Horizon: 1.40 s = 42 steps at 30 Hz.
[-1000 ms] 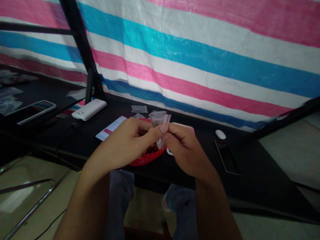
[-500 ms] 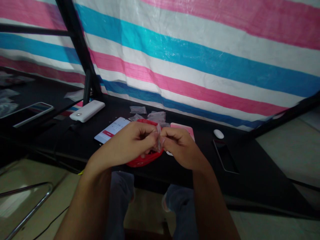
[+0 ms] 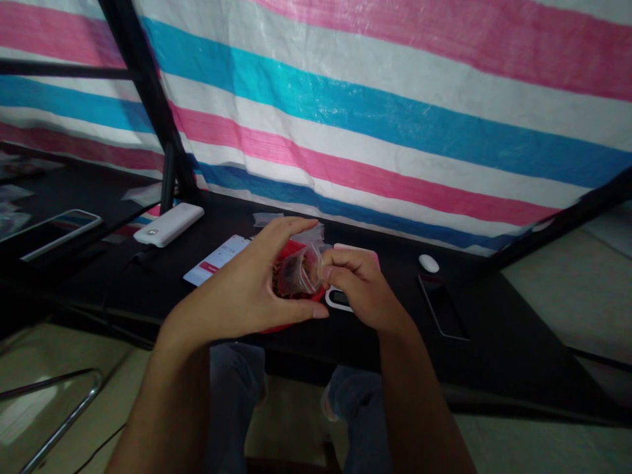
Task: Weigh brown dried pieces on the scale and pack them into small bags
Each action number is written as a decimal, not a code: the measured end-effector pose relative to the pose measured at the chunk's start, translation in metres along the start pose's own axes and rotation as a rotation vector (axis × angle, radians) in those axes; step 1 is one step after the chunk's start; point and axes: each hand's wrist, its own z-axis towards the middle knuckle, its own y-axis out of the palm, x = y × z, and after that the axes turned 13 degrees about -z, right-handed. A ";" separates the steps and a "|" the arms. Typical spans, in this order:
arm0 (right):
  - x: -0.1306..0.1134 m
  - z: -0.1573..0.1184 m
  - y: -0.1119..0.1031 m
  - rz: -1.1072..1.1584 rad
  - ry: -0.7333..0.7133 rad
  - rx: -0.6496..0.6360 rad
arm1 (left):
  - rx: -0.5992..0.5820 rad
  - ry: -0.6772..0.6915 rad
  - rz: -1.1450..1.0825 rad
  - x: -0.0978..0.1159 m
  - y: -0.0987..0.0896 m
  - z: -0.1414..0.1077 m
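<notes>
A small clear plastic zip bag (image 3: 299, 271) hangs over a red bowl (image 3: 292, 251), pinched at its right edge by my right hand (image 3: 360, 283). Dark reddish bits show inside the bag, though the plastic blurs them. More of the same dark bits (image 3: 278, 276) lie in the bowl. My left hand (image 3: 241, 293) curves open around the bag, with the thumb above and the fingers below. It does not clearly touch the bag, and it hides much of the bowl.
On the black table (image 3: 498, 342) lie a white power bank (image 3: 168, 224), a card-like sheet (image 3: 216, 261), a white mouse (image 3: 428, 263), a phone (image 3: 443, 306) and flat plastic bags (image 3: 266, 219). A striped tarp (image 3: 375, 125) hangs behind.
My left hand has let go of the bag and spread open. The bag now sits lower and wider over the bowl, with dark bits visible inside. The view has shifted slightly.
</notes>
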 end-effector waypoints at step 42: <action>0.045 0.010 0.004 -0.881 0.306 0.257 | -0.679 -0.102 1.175 -0.010 -0.005 0.057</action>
